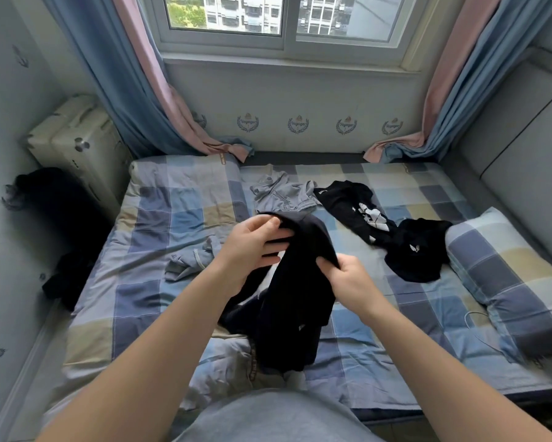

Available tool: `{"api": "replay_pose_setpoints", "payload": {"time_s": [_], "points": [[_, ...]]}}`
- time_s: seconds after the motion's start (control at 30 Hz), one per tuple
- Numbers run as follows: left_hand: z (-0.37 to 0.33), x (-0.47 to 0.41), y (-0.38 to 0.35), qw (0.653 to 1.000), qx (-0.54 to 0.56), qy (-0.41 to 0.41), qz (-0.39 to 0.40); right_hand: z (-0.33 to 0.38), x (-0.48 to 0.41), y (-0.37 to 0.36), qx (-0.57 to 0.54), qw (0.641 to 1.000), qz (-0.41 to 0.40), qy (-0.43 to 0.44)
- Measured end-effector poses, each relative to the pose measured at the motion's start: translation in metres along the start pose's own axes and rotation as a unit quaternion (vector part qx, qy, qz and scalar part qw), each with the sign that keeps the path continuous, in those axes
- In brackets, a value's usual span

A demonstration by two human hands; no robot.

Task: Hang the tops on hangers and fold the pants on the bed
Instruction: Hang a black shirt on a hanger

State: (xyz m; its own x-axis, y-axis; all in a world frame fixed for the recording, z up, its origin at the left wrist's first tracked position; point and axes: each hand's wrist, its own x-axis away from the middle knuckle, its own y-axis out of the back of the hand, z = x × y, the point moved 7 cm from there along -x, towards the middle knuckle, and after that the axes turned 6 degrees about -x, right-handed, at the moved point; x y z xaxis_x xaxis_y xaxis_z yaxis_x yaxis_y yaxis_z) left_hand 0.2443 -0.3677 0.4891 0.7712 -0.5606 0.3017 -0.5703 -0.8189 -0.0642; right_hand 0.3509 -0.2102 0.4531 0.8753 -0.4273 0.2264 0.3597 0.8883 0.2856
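L hand (252,244) & R hand (348,279) both grip dark navy fabric garment (297,301), held up above checked blue-beige bed (159,218); lower end touches bed. Grey crumpled top (284,194) lies behind.

Arms out, gripping black garment (295,301) up top with left hand (254,245), pinching its right edge with right hand (348,279).

Place: a home bedroom is shown.
Bed (140,298): spread with a checked blue-and-beige sheet, a matching pillow (504,275) laid at its right edge.
Window (284,23): hung with blue-and-pink curtains (131,90) beyond the far edge.
Suitcase (73,135): stood against the wall by the far left corner.
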Motion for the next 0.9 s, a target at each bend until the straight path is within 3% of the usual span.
{"api": "replay_pose_setpoints", "payload": {"time_s": [0.17, 0.43, 0.57, 0.63, 0.77, 0.9], "points": [[0.034, 0.007, -0.007, 0.993, -0.102, 0.022, 0.056, 0.034, -0.002, 0.012, -0.131, 0.989, -0.065, -0.014], [0.060, 0.014, -0.026, 0.984, -0.155, -0.065, 0.057, 0.098, 0.015, 0.017, -0.264, 0.957, -0.088, 0.085], [0.069, 0.011, -0.020, 0.962, -0.256, -0.073, -0.056, 0.111, 0.018, 0.025, -0.349, 0.926, -0.104, 0.097], [0.073, 0.009, -0.013, 0.951, -0.293, -0.067, -0.076, 0.110, 0.018, 0.033, -0.390, 0.908, -0.118, 0.096], [0.072, 0.007, 0.008, 0.952, -0.277, -0.063, -0.113, 0.089, 0.013, 0.058, -0.442, 0.878, -0.167, 0.072], [0.050, 0.004, 0.024, 0.960, -0.212, -0.101, -0.150, 0.039, 0.005, 0.078, -0.451, 0.867, -0.213, -0.022]]}}
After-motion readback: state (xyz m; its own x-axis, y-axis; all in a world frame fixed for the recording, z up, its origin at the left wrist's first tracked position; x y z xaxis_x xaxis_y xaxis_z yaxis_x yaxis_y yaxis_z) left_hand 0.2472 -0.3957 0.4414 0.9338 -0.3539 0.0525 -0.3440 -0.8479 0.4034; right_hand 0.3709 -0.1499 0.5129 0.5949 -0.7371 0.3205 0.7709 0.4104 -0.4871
